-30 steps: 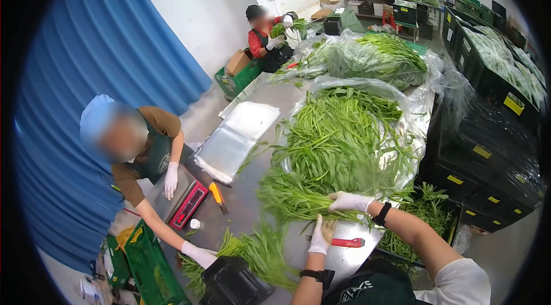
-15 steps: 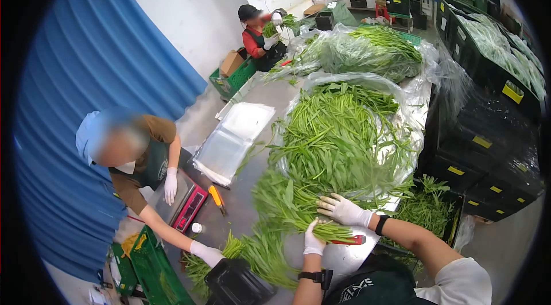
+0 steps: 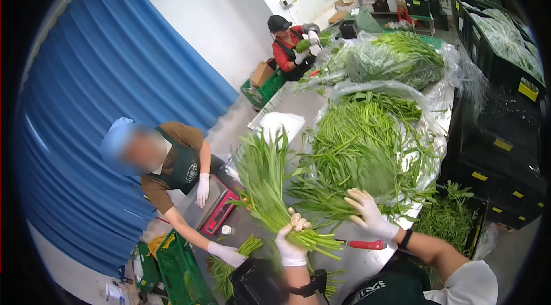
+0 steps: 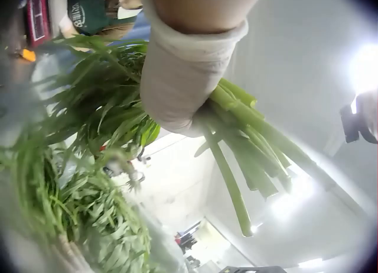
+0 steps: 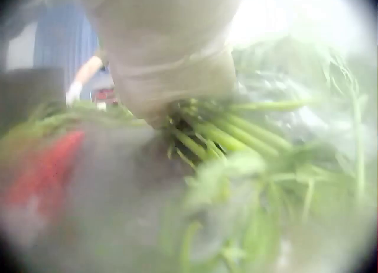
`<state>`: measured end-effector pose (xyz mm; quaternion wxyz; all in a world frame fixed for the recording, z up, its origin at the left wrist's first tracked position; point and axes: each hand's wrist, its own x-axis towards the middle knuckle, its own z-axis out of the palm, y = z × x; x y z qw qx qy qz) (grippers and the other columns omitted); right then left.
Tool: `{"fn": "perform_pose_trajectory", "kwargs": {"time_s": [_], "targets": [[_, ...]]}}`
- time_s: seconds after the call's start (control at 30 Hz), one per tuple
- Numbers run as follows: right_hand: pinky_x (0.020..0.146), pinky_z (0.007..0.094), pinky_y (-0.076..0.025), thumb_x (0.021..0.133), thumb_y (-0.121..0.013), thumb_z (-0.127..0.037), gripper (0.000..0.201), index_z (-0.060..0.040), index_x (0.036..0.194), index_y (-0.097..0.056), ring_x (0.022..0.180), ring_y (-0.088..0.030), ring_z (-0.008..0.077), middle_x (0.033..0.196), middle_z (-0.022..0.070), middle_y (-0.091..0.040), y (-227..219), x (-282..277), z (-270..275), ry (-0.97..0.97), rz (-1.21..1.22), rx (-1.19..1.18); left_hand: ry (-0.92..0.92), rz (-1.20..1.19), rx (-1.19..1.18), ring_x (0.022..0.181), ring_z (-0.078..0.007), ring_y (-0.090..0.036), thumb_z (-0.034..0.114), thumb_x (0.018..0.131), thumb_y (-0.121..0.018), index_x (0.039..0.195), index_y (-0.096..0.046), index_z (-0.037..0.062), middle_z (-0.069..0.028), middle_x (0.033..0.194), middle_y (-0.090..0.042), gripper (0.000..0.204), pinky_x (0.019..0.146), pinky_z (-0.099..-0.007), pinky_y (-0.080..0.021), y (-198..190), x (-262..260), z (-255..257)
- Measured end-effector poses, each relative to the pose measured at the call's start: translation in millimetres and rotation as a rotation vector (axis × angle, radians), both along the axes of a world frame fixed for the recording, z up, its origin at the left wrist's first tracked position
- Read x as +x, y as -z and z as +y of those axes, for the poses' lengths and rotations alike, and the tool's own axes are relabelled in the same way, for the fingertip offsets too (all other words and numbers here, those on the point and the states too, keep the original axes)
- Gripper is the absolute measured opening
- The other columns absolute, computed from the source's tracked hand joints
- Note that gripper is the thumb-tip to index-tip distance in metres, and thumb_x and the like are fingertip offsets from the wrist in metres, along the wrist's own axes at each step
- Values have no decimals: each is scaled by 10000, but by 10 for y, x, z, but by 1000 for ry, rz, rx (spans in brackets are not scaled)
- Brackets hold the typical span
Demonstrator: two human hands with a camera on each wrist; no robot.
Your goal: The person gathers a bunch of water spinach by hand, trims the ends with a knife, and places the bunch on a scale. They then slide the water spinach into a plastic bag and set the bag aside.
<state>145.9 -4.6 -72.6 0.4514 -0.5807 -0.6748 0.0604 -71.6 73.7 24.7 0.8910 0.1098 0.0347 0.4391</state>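
A bunch of water spinach (image 3: 267, 184) is gripped around its stems by my gloved left hand (image 3: 293, 239), its leaves pointing up and away over the table. In the left wrist view the cut stem ends (image 4: 254, 137) stick out past the glove. My gloved right hand (image 3: 370, 213) is at the near edge of the large water spinach pile (image 3: 361, 144), fingers extended and touching leaves. The right wrist view is blurred, with loose stems (image 5: 236, 134) just beyond that hand. Between the hands lies a red-handled knife (image 3: 367, 244).
Across the table a person's gloved hand (image 3: 228, 254) touches more greens beside a black bin (image 3: 252, 282). A red scale (image 3: 218, 213) and white bottle (image 3: 227, 230) stand nearby. Stacked black crates (image 3: 493, 156) are on the right; a crate of greens (image 3: 447, 219) sits below the table edge.
My left hand has lifted the bunch off the pile and swung it leftward, leaves up. The right hand has let go of the bunch and moved back to the pile. The head view has shifted.
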Motion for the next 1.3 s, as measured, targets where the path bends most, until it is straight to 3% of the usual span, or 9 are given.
{"fn": "perform_pose_trajectory", "kwargs": {"time_s": [0.13,0.27,0.37,0.5,0.57,0.7,0.77,1.03,1.3], "targets": [[1046,543,-238,844,-454,-420,523,-112,1266,-478,1248,-372,368,1330,186,-415,-523,-227,-515,139,75,511,-12,-25,-68,828,-156,-529,44,732,-567,1197,-499,54,-33,868,-507,470,883,-355,-433,135,401,-114],[1044,532,-250,859,-441,-363,465,-101,1237,-508,1232,-389,375,1307,180,-445,-548,-308,-345,200,-31,412,1,405,-212,968,-226,-561,128,803,-534,1180,-528,39,-68,1047,-596,388,923,-341,-429,630,897,-532],[1023,511,-291,902,-382,-376,460,-68,1212,-526,1187,-432,377,1263,183,-483,-556,-252,-369,-101,163,256,73,423,-250,944,-207,-557,103,793,-544,1126,-532,43,-59,1006,-591,338,916,-336,-427,555,837,-482],[999,508,-311,940,-295,-461,522,-56,1179,-522,1183,-436,363,1235,196,-484,-561,0,-739,386,236,504,85,145,-85,939,-165,-546,10,753,-549,1075,-501,69,-39,961,-570,331,913,-361,-417,808,666,-391],[1003,505,-306,933,-336,-435,495,-52,1196,-506,1188,-430,359,1242,187,-482,-507,-152,-653,338,218,522,72,316,-83,980,-170,-537,27,774,-548,1129,-496,56,-48,1031,-560,360,925,-345,-410,873,810,-691],[1015,485,-302,903,-415,-380,462,-44,1206,-508,1213,-416,332,1271,151,-481,-390,-273,-574,177,113,319,177,689,10,1079,-191,-517,71,815,-567,1243,-481,24,-73,1179,-539,439,955,-322,-400,676,851,-901],[1018,444,-316,876,-475,-364,448,-58,1200,-526,1212,-420,322,1261,137,-496,-375,-278,-619,29,493,248,105,624,238,811,-172,-563,44,784,-585,1081,-520,18,-72,913,-584,305,764,-307,-454,644,727,-850],[776,344,-477,734,-694,-265,307,-78,975,-657,895,-601,259,947,83,-621,-552,-116,-687,88,103,-138,218,971,350,687,-140,-549,9,757,-622,971,-543,31,-48,804,-572,229,666,-263,-459,918,615,-1124],[561,201,-451,769,-701,-136,136,-16,819,-663,570,-544,57,705,9,-633,-70,-93,-737,2,986,-722,426,759,127,748,-181,-595,119,841,-619,1130,-514,37,-86,908,-609,318,637,-299,-490,1359,417,-1082]]}}
